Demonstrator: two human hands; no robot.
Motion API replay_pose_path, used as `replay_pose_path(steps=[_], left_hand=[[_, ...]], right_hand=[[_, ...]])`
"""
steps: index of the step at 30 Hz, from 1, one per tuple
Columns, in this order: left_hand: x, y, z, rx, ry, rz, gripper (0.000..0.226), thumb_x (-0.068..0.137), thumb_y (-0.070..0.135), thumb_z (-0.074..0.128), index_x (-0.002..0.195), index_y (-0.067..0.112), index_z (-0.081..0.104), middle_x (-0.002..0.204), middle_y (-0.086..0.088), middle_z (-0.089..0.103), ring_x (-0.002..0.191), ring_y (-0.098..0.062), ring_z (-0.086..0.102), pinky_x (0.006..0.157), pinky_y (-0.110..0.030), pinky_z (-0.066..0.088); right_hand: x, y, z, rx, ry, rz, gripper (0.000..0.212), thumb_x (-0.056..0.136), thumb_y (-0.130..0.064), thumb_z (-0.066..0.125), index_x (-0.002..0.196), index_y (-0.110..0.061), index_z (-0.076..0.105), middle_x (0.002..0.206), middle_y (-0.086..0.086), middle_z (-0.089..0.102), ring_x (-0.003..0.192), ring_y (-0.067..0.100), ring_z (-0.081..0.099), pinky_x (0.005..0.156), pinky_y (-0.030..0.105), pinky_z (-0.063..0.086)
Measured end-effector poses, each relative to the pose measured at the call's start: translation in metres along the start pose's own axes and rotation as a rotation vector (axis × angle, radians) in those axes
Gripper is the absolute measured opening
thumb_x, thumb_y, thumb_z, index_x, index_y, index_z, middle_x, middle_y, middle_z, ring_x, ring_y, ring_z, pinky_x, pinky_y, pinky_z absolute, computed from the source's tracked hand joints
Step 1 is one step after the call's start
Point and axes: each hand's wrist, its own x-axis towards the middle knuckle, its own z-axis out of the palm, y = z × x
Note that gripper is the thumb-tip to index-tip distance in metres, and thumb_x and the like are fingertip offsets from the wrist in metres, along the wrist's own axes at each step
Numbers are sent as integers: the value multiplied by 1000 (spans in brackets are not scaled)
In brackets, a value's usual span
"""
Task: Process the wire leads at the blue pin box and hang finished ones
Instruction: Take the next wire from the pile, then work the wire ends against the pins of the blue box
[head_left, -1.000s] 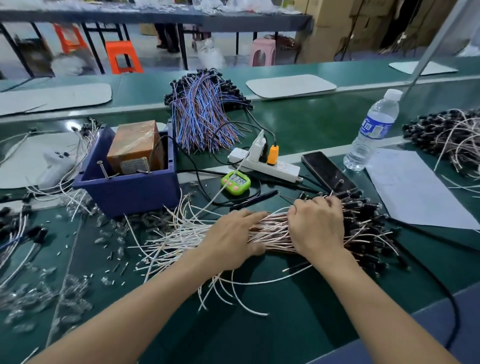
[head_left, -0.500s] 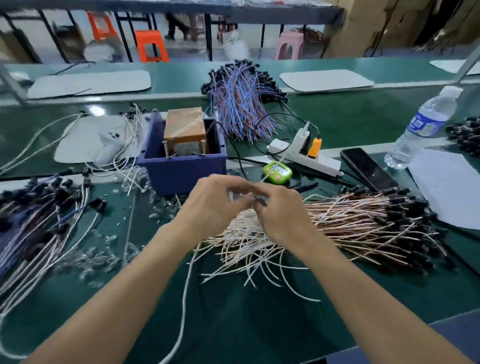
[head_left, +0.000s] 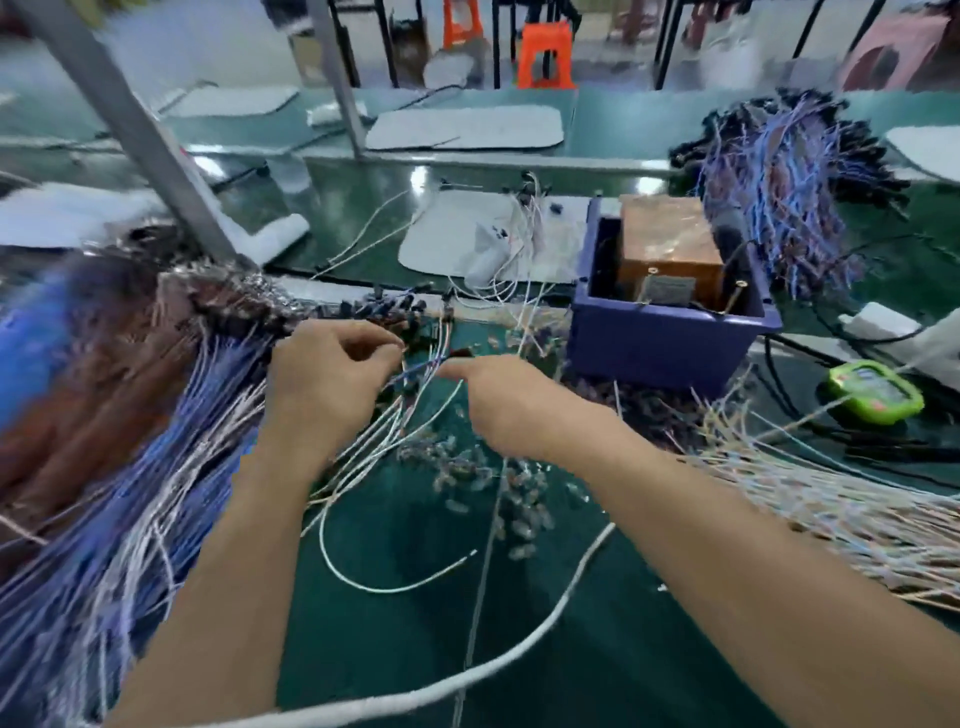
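The blue pin box (head_left: 665, 345) stands right of centre with a brown block inside. My left hand (head_left: 332, 376) is curled at the edge of the hung bundle of blue, white and brown leads (head_left: 104, 415) and pinches thin leads by their black ends. My right hand (head_left: 506, 402) is just right of it, with its fingers curled towards the same leads. A thin white lead (head_left: 483, 561) drops from under my right hand. A pile of white leads (head_left: 841, 514) lies at the right. The frame is blurred.
A slanted metal post (head_left: 130, 130) rises over the hung bundle. Small clear sleeves (head_left: 483, 473) litter the green mat. A green timer (head_left: 878, 392) lies right of the box, and a bundle of blue-purple wires (head_left: 779, 202) behind it. White pads lie further back.
The view has swung left. Both hands left the white lead pile, lifted a lead between them, and carried it left to the hung bundle.
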Motion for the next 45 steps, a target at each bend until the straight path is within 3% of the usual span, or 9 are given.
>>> replay_pose_path(steps=[8, 12, 17, 20, 27, 32, 35, 40, 45], left_hand=[[-5, -19, 17, 118, -249, -59, 15, 83, 28, 76, 91, 40, 81, 82, 22, 76, 79, 3, 68, 82, -24, 57], [-10, -14, 31, 16, -337, -96, 29, 86, 29, 78, 113, 38, 78, 99, 21, 77, 93, 0, 69, 87, -22, 53], [-17, 1, 10, -550, -402, -122, 28, 85, -4, 75, 92, 22, 85, 76, -3, 79, 63, -5, 67, 62, -17, 53], [-18, 9, -11, -495, -445, -94, 24, 84, 1, 79, 86, 23, 86, 70, -6, 77, 55, -5, 61, 56, -15, 48], [-19, 21, -18, -245, -408, -57, 17, 82, 19, 86, 79, 35, 84, 73, 10, 78, 75, -8, 74, 75, -25, 57], [-30, 30, -2, -258, -419, -4, 28, 80, 19, 88, 74, 45, 81, 67, 14, 75, 59, 2, 66, 57, -7, 48], [-36, 42, 15, -269, -404, 37, 24, 84, 20, 85, 74, 41, 81, 61, 17, 71, 48, 5, 58, 50, -5, 41], [-48, 79, 46, -321, -378, 234, 22, 90, 25, 78, 80, 45, 75, 59, 19, 64, 46, 0, 47, 48, -11, 36], [-66, 112, 67, -437, -363, 396, 21, 84, 23, 78, 94, 40, 76, 83, 28, 73, 79, 4, 70, 71, -6, 47]], right_hand=[[36, 2, 12, -234, 267, 32, 24, 86, 3, 56, 94, -19, 60, 88, 3, 61, 100, 25, 52, 75, 35, 34], [18, 4, 8, -64, 362, 17, 22, 89, 3, 57, 91, -18, 59, 91, 0, 61, 90, 23, 52, 73, 34, 36], [-26, 2, -12, 214, 497, 109, 23, 93, -5, 51, 84, -25, 56, 69, -5, 59, 60, 14, 53, 54, 38, 44], [-56, 9, -12, 418, 495, 206, 27, 99, -8, 52, 82, -27, 59, 64, -2, 57, 53, 8, 46, 50, 31, 40], [-118, 45, -2, 613, 600, 374, 31, 94, -4, 62, 81, -32, 67, 58, -6, 59, 47, 6, 43, 44, 18, 34], [-156, 61, 12, 657, 671, 533, 34, 91, -2, 66, 79, -34, 70, 59, -6, 62, 49, 6, 48, 51, 28, 41], [-169, 64, 16, 524, 698, 593, 31, 90, -5, 68, 71, -30, 69, 58, -9, 64, 51, 7, 54, 47, 18, 39], [-165, 49, 11, 125, 709, 496, 26, 88, -17, 70, 99, -40, 65, 73, -17, 62, 80, 5, 54, 87, 28, 42], [-155, 44, 2, 750, 599, 306, 11, 91, -31, 62, 96, -34, 71, 70, -8, 66, 58, 6, 52, 59, 30, 43]])
